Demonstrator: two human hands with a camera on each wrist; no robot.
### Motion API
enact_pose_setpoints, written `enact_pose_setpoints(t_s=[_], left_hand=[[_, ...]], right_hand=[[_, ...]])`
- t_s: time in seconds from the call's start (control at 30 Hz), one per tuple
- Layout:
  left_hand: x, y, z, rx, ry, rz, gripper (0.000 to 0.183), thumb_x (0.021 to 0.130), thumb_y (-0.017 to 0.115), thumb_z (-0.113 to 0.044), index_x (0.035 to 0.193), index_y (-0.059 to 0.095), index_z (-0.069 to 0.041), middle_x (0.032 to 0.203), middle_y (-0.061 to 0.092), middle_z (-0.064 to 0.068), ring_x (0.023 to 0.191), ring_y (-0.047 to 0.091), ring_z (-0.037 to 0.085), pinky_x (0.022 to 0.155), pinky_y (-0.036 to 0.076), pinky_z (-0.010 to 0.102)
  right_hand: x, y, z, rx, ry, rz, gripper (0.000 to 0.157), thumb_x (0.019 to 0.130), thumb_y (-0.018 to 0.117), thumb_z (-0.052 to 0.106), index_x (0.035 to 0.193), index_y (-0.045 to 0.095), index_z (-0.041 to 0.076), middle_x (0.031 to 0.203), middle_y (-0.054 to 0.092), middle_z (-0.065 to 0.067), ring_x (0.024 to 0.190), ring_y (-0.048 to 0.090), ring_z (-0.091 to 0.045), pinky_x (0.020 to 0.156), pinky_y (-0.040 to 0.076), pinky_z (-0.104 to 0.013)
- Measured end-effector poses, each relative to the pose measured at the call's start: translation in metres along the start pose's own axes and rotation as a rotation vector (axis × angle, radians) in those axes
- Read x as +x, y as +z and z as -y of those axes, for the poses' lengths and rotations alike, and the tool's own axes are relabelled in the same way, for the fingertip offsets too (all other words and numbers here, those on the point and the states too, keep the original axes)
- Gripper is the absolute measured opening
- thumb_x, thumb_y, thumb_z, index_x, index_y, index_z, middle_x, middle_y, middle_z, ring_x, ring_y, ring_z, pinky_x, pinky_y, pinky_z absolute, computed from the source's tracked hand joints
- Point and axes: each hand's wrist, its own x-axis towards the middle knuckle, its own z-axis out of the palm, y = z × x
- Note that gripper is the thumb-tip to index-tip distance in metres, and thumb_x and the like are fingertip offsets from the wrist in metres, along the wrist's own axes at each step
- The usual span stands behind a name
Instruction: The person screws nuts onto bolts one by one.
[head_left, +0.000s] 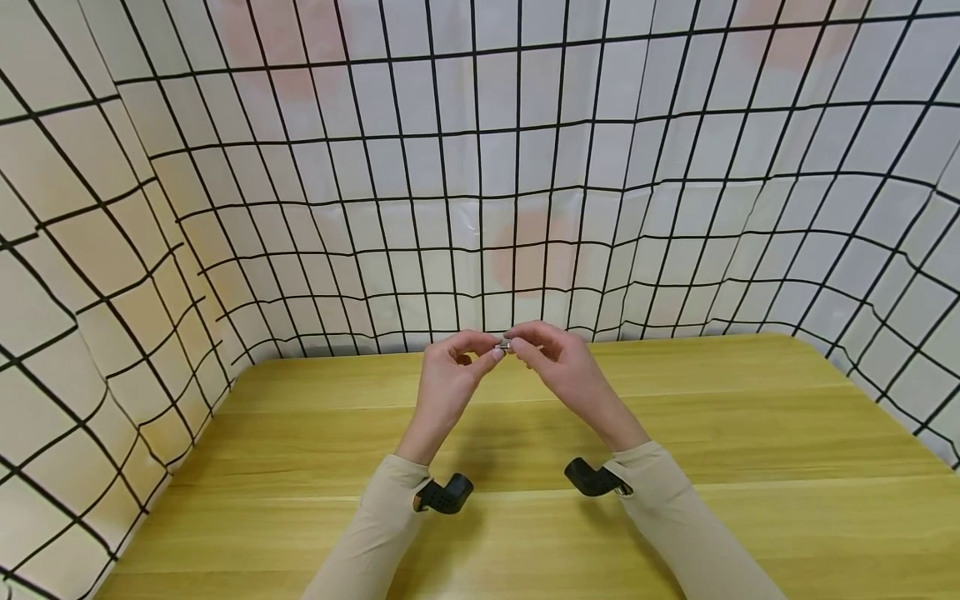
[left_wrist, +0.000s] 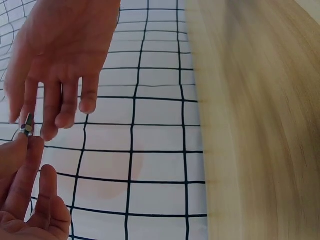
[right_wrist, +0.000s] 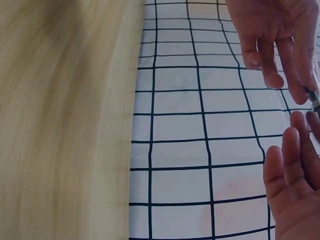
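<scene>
A small metal bolt [head_left: 505, 347] with a hex-shaped part on it is held between the fingertips of both hands, above the far edge of the table. From the left, my left hand [head_left: 447, 377] pinches it with thumb and index finger. Opposite, my right hand [head_left: 572, 373] pinches the other end the same way. Threads show on the bolt [right_wrist: 311, 95] in the right wrist view, at that frame's right edge. The left wrist view has the bolt [left_wrist: 27, 124] between the two hands' fingertips, its ends partly hidden by them. The other fingers of both hands are loosely bent.
Below the hands lies a wooden tabletop [head_left: 510, 450]. A white cloth with a black grid [head_left: 420, 183] hangs behind the table and along both sides. Black wrist cameras, left [head_left: 447, 493] and right [head_left: 588, 477], stick out inward from the beige sleeves [head_left: 375, 525].
</scene>
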Motion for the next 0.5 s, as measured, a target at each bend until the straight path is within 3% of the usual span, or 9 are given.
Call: enact_pose_setpoints(t_s=[0.27,0.5], left_hand=[[0.0002,-0.0002,0.0010,0.005,0.014,-0.006,0.010,0.089,0.071,-0.002,0.096,0.074,0.004,0.092,0.071,0.016,0.086,0.059,0.023,0.075,0.040,0.034],[0.0003,0.0000,0.0010,-0.001,0.018,-0.003,0.009,0.089,0.071,-0.001,0.095,0.074,0.005,0.089,0.069,0.018,0.084,0.057,0.023,0.073,0.038,0.033]], right_hand=[[0.0012,0.0006,-0.0014,0.013,-0.116,0.021,0.017,0.094,0.067,0.008,0.110,0.064,0.012,0.106,0.062,-0.002,0.099,0.055,-0.020,0.085,0.047,-0.039],[-0.0005,0.0005,0.0001,0.001,-0.087,0.008,0.013,0.095,0.068,0.013,0.108,0.068,0.015,0.099,0.066,-0.005,0.091,0.060,-0.018,0.083,0.049,-0.043]])
